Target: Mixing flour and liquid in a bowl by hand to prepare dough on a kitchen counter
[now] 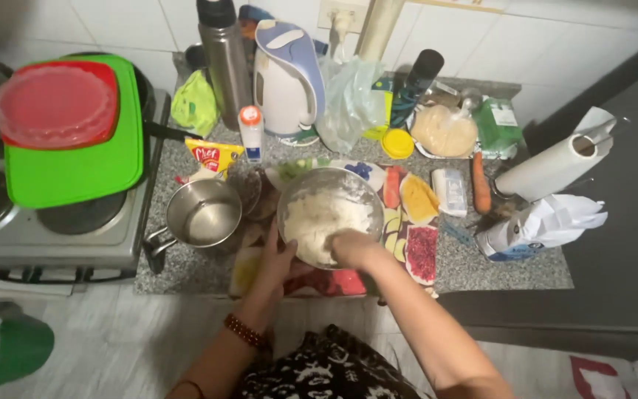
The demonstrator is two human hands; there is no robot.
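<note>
A round metal bowl (359, 185) full of white dough (319, 218) stands on a fruit-patterned mat (421, 255) at the middle of the granite counter. My right hand (352, 247) is pushed down into the dough at the bowl's near side, fingers buried in it. My left hand (278, 262) rests against the bowl's near left rim, fingers spread on its outside. A beaded bracelet sits on my left wrist.
A small steel saucepan (204, 214) sits left of the bowl. A stove (53, 222) carries a green board and red plate. At the back are a kettle (287, 77), a steel flask (223, 59) and bags. On the right lie a paper towel roll (548, 170), a flour bag (540, 229) and a carrot (481, 183).
</note>
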